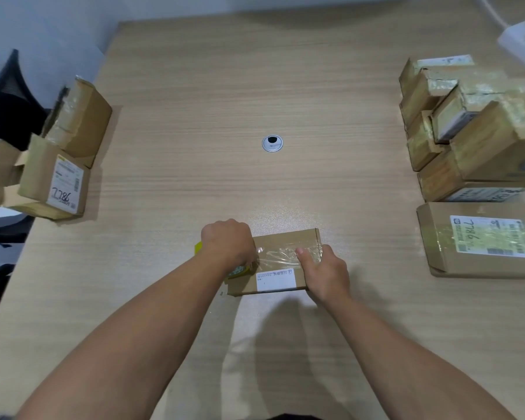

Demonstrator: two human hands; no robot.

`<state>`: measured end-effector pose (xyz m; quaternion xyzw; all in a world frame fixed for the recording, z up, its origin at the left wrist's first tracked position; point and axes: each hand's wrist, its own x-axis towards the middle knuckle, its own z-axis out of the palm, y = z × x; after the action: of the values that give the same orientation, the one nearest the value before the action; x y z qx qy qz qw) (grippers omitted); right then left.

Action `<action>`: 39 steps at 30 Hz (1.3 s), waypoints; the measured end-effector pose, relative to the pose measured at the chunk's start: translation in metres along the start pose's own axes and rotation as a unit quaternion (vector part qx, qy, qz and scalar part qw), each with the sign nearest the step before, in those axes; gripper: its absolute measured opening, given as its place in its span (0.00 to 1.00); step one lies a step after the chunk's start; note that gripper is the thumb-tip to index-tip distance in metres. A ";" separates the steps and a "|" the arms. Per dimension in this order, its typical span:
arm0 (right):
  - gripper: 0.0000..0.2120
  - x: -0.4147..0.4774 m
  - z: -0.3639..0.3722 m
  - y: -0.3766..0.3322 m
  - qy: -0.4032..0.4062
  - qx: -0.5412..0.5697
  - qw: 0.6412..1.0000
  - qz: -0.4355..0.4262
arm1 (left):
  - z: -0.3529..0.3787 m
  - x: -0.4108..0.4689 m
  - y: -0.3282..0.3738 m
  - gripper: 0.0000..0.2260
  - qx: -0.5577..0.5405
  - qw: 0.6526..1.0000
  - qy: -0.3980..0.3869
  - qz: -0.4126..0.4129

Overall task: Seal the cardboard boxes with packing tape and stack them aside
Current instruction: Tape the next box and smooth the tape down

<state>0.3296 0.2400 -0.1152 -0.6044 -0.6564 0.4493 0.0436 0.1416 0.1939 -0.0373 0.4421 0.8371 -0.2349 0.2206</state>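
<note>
A flat cardboard box with a white label lies on the wooden table in front of me. A strip of clear tape runs across its top. My left hand grips a yellow tape dispenser at the box's left end; most of the dispenser is hidden under the hand. My right hand rests on the box's right end, thumb pressing on the tape.
A stack of taped boxes stands at the right, with a flat taped box nearer to me. Several boxes sit at the table's left edge. A round cable grommet is in the table's middle. A dark chair stands at far left.
</note>
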 end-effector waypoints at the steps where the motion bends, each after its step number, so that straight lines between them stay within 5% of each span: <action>1: 0.23 0.000 0.000 -0.001 0.003 -0.012 1.000 -0.006 | 0.000 -0.001 0.002 0.12 0.008 1.000 0.003 0.002; 8: 0.32 -0.002 0.010 -0.017 0.071 -0.208 0.971 -0.097 | 0.012 -0.004 0.011 0.13 0.000 0.998 0.057 -0.005; 12: 0.28 0.005 0.019 -0.026 -0.019 -0.260 0.947 -0.185 | 0.015 -0.008 0.017 0.11 -0.008 0.995 0.097 0.010; 22: 0.27 0.009 0.032 -0.031 -0.056 -0.345 0.927 -0.140 | 0.009 -0.016 -0.040 0.12 -0.206 0.976 0.036 0.065; 28: 0.26 0.009 0.034 -0.032 -0.052 -0.358 0.923 -0.127 | 0.029 -0.019 -0.077 0.28 -0.378 0.924 0.003 0.051; 39: 0.26 0.010 0.033 -0.030 -0.043 -0.352 0.926 -0.132 | 0.019 -0.001 -0.066 0.23 -0.195 0.980 -0.018 0.029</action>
<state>0.2843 0.2343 -0.1202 -0.4688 -0.8476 0.2050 -0.1409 0.0896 0.1487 -0.0388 0.4106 0.8493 -0.0682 0.3247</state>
